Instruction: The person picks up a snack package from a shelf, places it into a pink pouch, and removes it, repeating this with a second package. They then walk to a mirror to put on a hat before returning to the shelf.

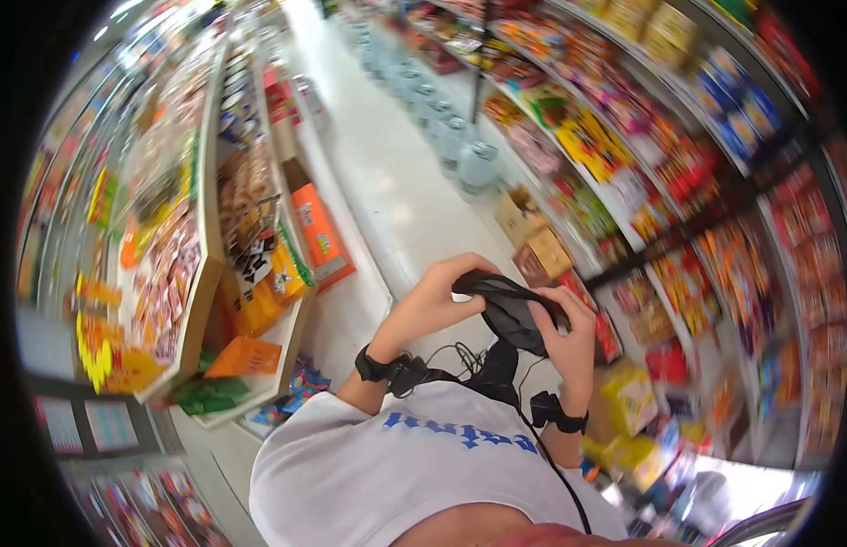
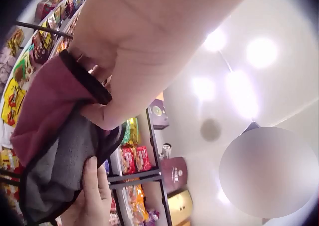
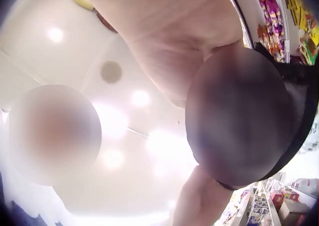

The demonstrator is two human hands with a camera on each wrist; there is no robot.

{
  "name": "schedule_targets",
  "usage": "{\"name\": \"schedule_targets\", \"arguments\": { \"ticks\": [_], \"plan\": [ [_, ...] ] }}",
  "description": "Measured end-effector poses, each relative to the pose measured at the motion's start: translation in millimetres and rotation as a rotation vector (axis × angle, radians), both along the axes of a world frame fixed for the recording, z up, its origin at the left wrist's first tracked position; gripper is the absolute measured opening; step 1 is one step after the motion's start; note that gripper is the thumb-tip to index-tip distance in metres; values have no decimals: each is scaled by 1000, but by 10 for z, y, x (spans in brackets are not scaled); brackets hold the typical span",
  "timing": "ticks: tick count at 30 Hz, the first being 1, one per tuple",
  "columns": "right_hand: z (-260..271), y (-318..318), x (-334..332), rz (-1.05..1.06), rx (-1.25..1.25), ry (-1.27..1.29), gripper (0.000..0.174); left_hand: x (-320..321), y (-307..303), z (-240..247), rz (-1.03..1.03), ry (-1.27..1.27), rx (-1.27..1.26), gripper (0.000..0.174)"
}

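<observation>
In the head view, a soft dark cloth piece with black edging (image 1: 514, 314) is stretched between both hands in front of the body. My left hand (image 1: 446, 294) grips its left edge, the thumb on the near side. At the opposite edge my right hand (image 1: 569, 333) pinches the cloth. The left wrist view shows maroon fabric (image 2: 47, 106) on one face and grey fabric (image 2: 65, 156) on the other, with the right hand's fingers (image 2: 92, 181) against the grey. A blurred patch hides much of the cloth in the right wrist view.
Snack shelves (image 1: 624, 182) run along the right, with water jugs (image 1: 478, 164) and cardboard boxes (image 1: 523, 219) at their foot. To the left stands a display shelf (image 1: 205, 264) of packets, an orange box (image 1: 318, 232) beside it. Black straps with cables (image 1: 378, 365) circle both wrists.
</observation>
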State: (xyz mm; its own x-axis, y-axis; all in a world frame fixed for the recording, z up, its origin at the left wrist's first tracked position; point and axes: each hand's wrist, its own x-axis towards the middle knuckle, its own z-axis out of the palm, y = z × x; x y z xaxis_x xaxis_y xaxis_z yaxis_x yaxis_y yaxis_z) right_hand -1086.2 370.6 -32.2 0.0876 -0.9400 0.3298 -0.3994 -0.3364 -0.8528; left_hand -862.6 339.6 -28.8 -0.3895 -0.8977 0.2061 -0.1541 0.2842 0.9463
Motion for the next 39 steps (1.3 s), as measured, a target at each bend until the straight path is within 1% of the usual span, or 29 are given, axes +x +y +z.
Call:
{"name": "schedule_targets", "arguments": {
  "ticks": [1, 3, 4, 6, 7, 8, 10, 11, 14, 15, 18, 19, 20, 22, 23, 25, 28, 29, 30, 32, 33, 36, 37, 39],
  "plan": [
    [-50, -331, -85, 58, -4, -19, 17, -53, -228, 28, 50, -10, -17, 28],
    [-145, -993, -261, 147, 16, -56, 17, -220, -680, 47, 167, 131, 139, 23],
    [-89, -1312, -295, 205, 20, -45, 18, -272, -902, 77, 207, 200, 215, 21],
    [55, -1896, -304, 296, 27, -21, 20, -304, -1304, 154, 291, 157, 117, 20],
    [52, -2194, -283, 373, 80, -43, 24, -289, -1513, 212, 327, 136, 61, 19],
    [291, -2414, -190, 427, 103, -22, 26, -265, -1689, 263, 408, 163, 84, 19],
    [276, -3065, -57, 679, 49, 145, 24, -125, -1992, 326, 579, 232, 128, 19],
    [250, -3331, 64, 736, 7, 100, 20, -18, -2142, 351, 657, 251, 147, 21],
    [161, -4098, 543, 770, -53, -78, 17, 355, -2669, 202, 873, 237, -7, 21],
    [99, -4340, 700, 777, -3, -121, 15, 481, -2818, 199, 853, 367, 139, 24],
    [5, -4982, 1134, 689, 238, -133, 14, 847, -3371, 169, 858, 308, 183, 34],
    [-43, -5196, 1337, 642, 254, -198, 14, 1043, -3618, -10, 819, 360, 114, 43],
    [-114, -5469, 1520, 666, 240, -212, 15, 1233, -3788, -66, 796, 345, 187, 42],
    [-142, -5990, 1955, 729, 227, -230, 16, 1748, -4178, 39, 759, 309, 305, 39],
    [-105, -6208, 2238, 739, 262, -246, 15, 1972, -4461, -162, 840, 288, 54, 34],
    [42, -6538, 2596, 741, 360, -240, 14, 2354, -4836, -92, 938, 232, 64, 33],
    [204, -7009, 3178, 921, 372, -277, 21, 2913, -5364, -33, 1067, 184, 8, 32],
    [241, -7182, 3369, 1057, 355, -350, 32, 3054, -5516, -29, 1112, 172, -15, 32],
    [273, -7328, 3576, 1113, 392, -362, 33, 3214, -5673, -29, 1161, 157, -42, 32],
    [301, -7597, 3988, 1236, 471, -383, 35, 3427, -5960, -108, 1148, 257, -60, 32],
    [70, -7907, 4227, 1272, 271, -278, 48, 3562, -6088, -141, 1147, 302, -73, 32],
    [-130, -8396, 5087, 1036, 18, -222, 69, 3907, -6376, 25, 1098, 209, 96, 33],
    [-144, -8586, 5307, 1100, 88, -193, 86, 4003, -6518, -6, 1110, 254, 67, 33],
    [-260, -8970, 5751, 1373, 404, -320, 87, 4236, -6772, -94, 1175, 265, 9, 34]
  ]
}}
